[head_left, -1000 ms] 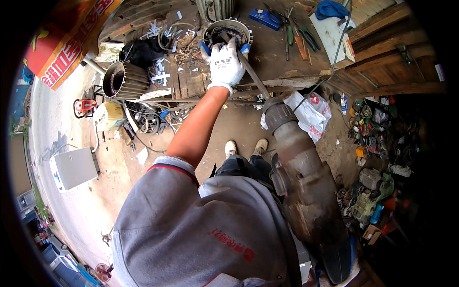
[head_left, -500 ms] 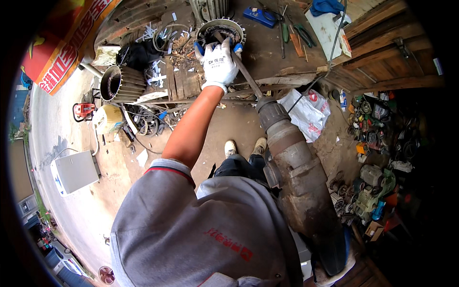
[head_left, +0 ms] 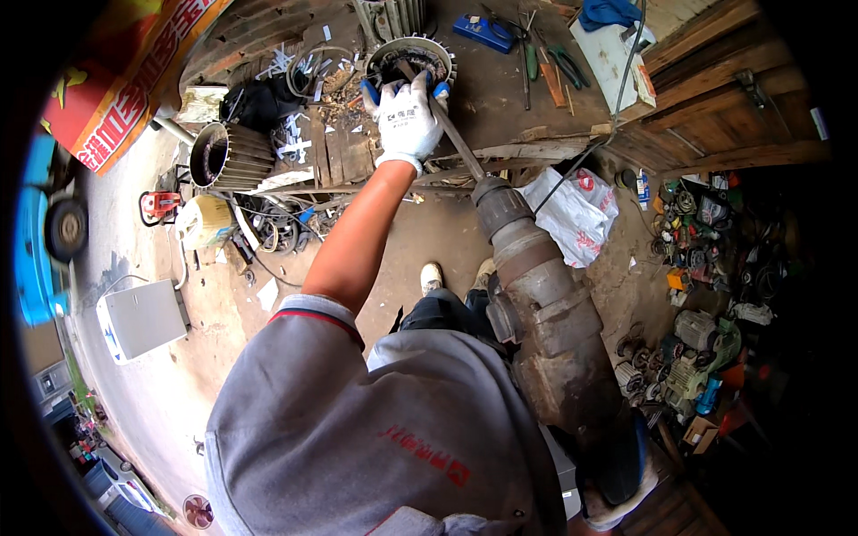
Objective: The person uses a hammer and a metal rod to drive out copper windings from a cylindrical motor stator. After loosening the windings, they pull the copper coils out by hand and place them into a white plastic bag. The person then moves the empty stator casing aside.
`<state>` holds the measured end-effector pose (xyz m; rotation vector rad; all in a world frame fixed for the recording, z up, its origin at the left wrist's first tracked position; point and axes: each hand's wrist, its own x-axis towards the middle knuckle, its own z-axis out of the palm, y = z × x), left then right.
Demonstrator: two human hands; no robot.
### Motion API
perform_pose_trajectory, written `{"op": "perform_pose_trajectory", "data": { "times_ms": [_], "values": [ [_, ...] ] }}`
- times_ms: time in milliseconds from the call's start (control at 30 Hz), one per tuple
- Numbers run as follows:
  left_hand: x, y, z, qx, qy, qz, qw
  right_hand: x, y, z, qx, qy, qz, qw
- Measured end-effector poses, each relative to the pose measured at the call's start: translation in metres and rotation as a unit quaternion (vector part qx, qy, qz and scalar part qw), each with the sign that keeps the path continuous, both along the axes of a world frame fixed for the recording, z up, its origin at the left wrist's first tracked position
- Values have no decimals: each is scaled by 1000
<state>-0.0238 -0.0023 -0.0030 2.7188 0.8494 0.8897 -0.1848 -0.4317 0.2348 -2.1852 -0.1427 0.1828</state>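
My left hand [head_left: 408, 123], in a white glove with blue fingertips, grips the near rim of a round finned motor housing [head_left: 451, 61] on the workbench. Dark windings line the housing's inside. A long steel chisel [head_left: 458, 143] slants past my fingers, its tip inside the housing; the palm hides part of it. The chisel sits in a large, worn demolition hammer [head_left: 547, 308], which runs down along my right side. At the hammer's rear handle, my gloved right hand [head_left: 645, 487] is closed around it, with most of its fingers hidden.
On the workbench [head_left: 474, 85] lie a blue box [head_left: 483, 31], pliers [head_left: 568, 67] and metal scraps. Another finned housing [head_left: 231, 157] stands at the left. A white plastic bag [head_left: 572, 214] and piled motors [head_left: 702, 348] lie on the right. A cable [head_left: 590, 147] crosses near the hammer.
The hammer and chisel have shifted slightly left and upward. My left hand stays almost in place on the housing. A blue vehicle has come into view at the far left.
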Motion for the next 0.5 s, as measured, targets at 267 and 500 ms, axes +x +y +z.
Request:
{"op": "perform_pose_trajectory", "data": {
  "times_ms": [267, 500],
  "values": [
    [-5, 19, -4, 13, 9, -74, 997, 10, 4, 14, -129, 19, -12, 991],
    [-1, 23, -14, 46, 29, -38, 998, 11, -13, 7, -94, -49, 71, 992]
  ]
}}
